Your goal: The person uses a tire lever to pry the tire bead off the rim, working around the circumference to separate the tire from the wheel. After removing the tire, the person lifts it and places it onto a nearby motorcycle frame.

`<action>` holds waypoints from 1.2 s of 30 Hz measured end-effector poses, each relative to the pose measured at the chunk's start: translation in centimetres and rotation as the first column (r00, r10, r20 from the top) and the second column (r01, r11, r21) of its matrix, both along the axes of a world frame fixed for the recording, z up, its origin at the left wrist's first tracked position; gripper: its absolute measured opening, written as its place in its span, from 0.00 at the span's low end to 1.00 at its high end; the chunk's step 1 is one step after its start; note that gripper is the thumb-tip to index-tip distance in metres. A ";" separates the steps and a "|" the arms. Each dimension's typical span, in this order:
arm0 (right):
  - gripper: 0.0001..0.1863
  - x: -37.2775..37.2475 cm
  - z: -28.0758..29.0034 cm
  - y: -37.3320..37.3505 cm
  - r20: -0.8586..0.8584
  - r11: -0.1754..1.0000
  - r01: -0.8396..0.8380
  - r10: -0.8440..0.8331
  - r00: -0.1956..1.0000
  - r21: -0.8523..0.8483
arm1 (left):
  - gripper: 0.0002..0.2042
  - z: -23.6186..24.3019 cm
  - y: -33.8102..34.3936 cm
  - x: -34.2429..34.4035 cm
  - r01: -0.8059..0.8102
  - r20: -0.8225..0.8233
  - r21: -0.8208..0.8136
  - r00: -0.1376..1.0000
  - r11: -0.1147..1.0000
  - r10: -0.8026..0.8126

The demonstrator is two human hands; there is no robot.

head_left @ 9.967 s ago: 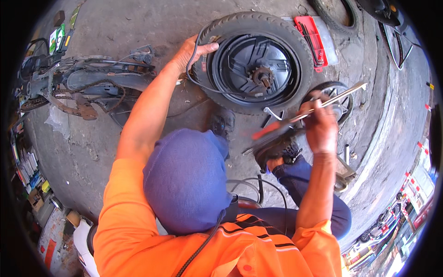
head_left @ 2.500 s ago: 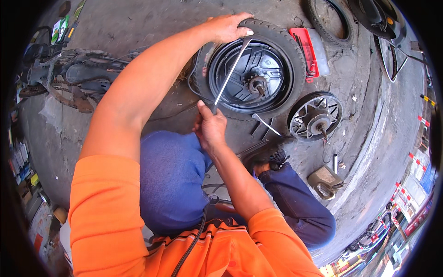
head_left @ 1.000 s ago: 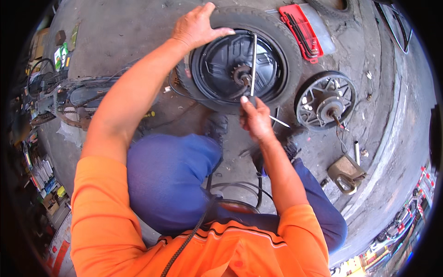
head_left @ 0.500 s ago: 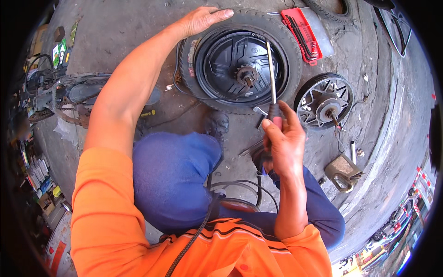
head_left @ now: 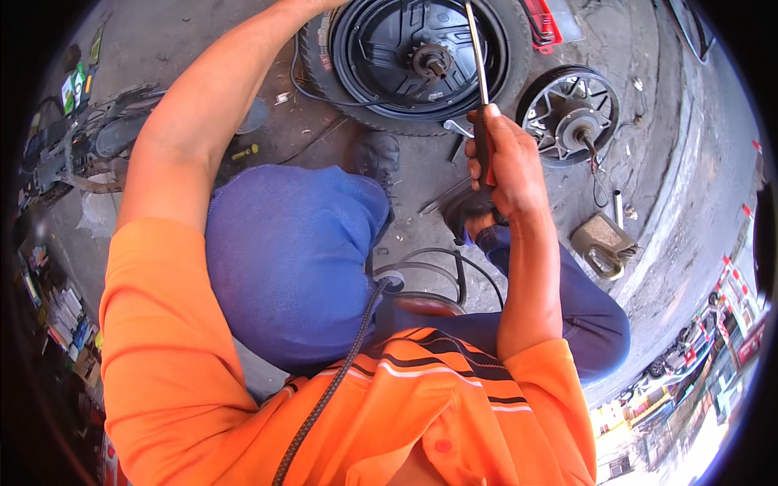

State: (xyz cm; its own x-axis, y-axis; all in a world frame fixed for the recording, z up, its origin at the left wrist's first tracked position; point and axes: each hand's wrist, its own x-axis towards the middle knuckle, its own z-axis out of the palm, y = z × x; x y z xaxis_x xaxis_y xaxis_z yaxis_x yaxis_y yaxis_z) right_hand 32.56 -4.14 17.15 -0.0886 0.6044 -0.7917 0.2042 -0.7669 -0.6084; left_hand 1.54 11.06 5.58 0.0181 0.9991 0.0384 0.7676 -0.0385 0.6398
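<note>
At twelve o'clock in my feed, the wheel lay flat on the floor, cropped by the upper edge. Its tyre circled a black hub with a sprocket at the middle, and a cable looped out at its lower left and back over the lower rim. I saw the right hand at two o'clock, close to centre, fingers wrapped round the black and red handle of a tool. The shaft pointed towards twelve, over the right side of the wheel, and ran up to the edge of my view. Between eleven and twelve I had only a sliver of the left hand at the border, so I could not tell whether its fingers were gripping or loose.

Just left of the right hand lay a bright metal piece. Farther out at two o'clock I had a spoked wheel, near the first one but apart from it. A red tray sat at one o'clock, a dirty jug at three with a short tube beside it, and a bike frame between nine and ten.
</note>
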 end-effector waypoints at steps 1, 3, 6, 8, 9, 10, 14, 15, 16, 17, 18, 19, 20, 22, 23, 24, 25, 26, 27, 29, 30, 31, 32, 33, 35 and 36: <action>0.26 0.1 -0.4 -0.1 0.024 0.998 -0.044 0.043 0.999 0.039 | 0.36 0.2 -0.2 0.0 0.008 -0.098 0.065 0.995 0.998 -0.002; 0.26 0.1 -0.8 -0.2 0.062 0.999 -0.038 0.037 0.997 0.017 | 0.37 0.5 -0.1 -0.2 0.077 -0.001 -0.023 0.997 0.997 -0.077; 0.23 0.1 -0.8 0.0 0.079 1.000 0.004 -0.006 0.997 0.021 | 0.39 0.5 1.0 -0.4 0.170 0.200 -0.069 0.968 0.983 -0.154; 0.25 0.0 -0.8 0.0 0.101 1.000 0.003 -0.003 0.995 0.008 | 0.40 0.1 1.6 -0.1 0.098 0.162 -0.142 0.984 0.985 -0.075; 0.24 -0.1 -0.8 -0.1 0.122 1.000 0.022 -0.023 0.992 0.006 | 0.40 0.0 1.5 0.1 0.076 0.204 -0.152 0.978 0.985 -0.044; 0.24 -0.3 -0.9 -0.1 0.120 1.000 0.021 -0.021 0.993 0.004 | 0.40 -0.1 1.4 0.3 0.082 0.248 -0.150 0.968 0.985 -0.043; 0.23 -0.8 -1.5 -0.5 0.105 0.998 0.041 -0.045 0.993 0.037 | 0.39 1.1 -0.2 1.6 0.006 0.364 -0.186 0.929 0.983 0.063; 0.23 -0.9 -1.6 -0.6 0.101 0.998 0.048 -0.051 0.994 0.039 | 0.40 1.7 -0.6 1.7 -0.013 0.259 -0.235 0.963 0.972 0.076; 0.24 -1.1 -1.7 -0.6 0.090 0.998 0.057 -0.060 0.994 0.030 | 0.41 2.3 -1.0 1.9 -0.041 0.146 -0.282 0.986 0.959 0.085; 0.24 -1.3 -1.7 -0.7 0.093 0.998 0.045 -0.048 0.994 0.038 | 0.44 2.7 -1.3 2.3 -0.126 0.007 -0.364 0.990 0.923 0.138; 0.24 -1.4 -1.8 -0.8 0.110 0.998 0.053 -0.057 0.992 0.035 | 0.46 2.8 -1.6 2.6 -0.218 -0.101 -0.322 0.975 0.921 0.196; 0.24 -1.7 -1.8 -1.0 0.123 0.998 0.060 -0.063 0.990 0.029 | 0.46 2.9 -1.9 2.5 -0.205 -0.083 -0.322 0.979 0.924 0.188; 0.24 -2.0 -1.7 -1.0 0.129 0.996 0.075 -0.081 0.988 0.053 | 0.46 2.7 -1.9 2.4 -0.191 -0.073 -0.317 0.982 0.929 0.177; 0.22 -2.8 -1.7 -1.3 0.106 0.992 0.116 -0.121 0.987 0.056 | 0.43 1.8 -1.6 1.7 -0.100 -0.042 -0.358 0.995 0.928 0.091; 0.22 -3.2 -1.6 -1.4 0.100 0.989 0.133 -0.138 0.985 0.062 | 0.42 1.1 -1.4 1.4 -0.059 -0.018 -0.389 0.998 0.920 0.056; 0.21 -3.7 -1.7 -1.4 0.081 0.989 0.136 -0.141 0.987 0.061 | 0.42 0.6 -0.9 0.7 -0.038 -0.003 -0.406 0.999 0.913 0.040; 0.21 -3.9 -1.5 -1.6 0.052 0.987 0.124 -0.129 0.990 0.102 | 0.41 -0.1 -0.7 0.5 0.003 -0.028 -0.409 0.999 0.912 -0.016; 0.22 -4.1 -1.5 -1.5 0.087 0.992 0.112 -0.117 0.989 0.059 | 0.41 -0.5 -0.3 0.0 0.024 -0.051 -0.404 0.997 0.914 -0.049; 0.22 -4.1 -1.4 -1.5 0.090 0.991 0.118 -0.123 0.988 0.060 | 0.42 -1.0 -0.1 0.1 0.016 -0.030 -0.408 0.999 0.913 -0.031; 0.22 -3.7 -1.3 -1.3 0.071 0.987 0.142 -0.147 0.987 0.072 | 0.45 -1.2 0.6 0.3 -0.029 -0.111 -0.133 0.994 0.991 0.014; 0.22 -3.3 -1.5 -1.1 0.059 0.984 0.162 -0.167 0.984 0.075 | 0.47 -1.0 1.0 0.3 -0.006 -0.013 -0.187 1.000 0.982 0.003; 0.22 -2.7 -1.7 -1.1 0.020 0.981 0.181 -0.183 0.983 0.064 | 0.47 -0.7 0.9 0.3 0.002 0.015 -0.218 1.000 0.976 0.002; 0.22 -2.1 -2.0 -1.2 0.060 0.984 0.159 -0.164 0.985 0.084 | 0.47 -0.3 0.9 0.1 -0.006 0.041 -0.228 0.999 0.974 0.016; 0.22 -1.5 -2.7 -1.2 0.068 0.986 0.128 -0.136 0.988 0.109 | 0.47 0.0 0.7 0.1 0.003 0.068 -0.235 0.998 0.972 0.013; 0.24 -0.5 -4.4 -1.2 0.128 0.986 0.041 -0.062 0.990 0.159 | 0.45 0.6 0.2 -0.3 -0.039 0.125 -0.221 0.990 0.974 0.068; 0.24 -0.3 -5.6 -1.3 0.161 0.976 0.009 -0.046 0.986 0.220 | 0.45 0.9 -0.1 -0.5 -0.034 0.174 -0.262 0.981 0.965 0.081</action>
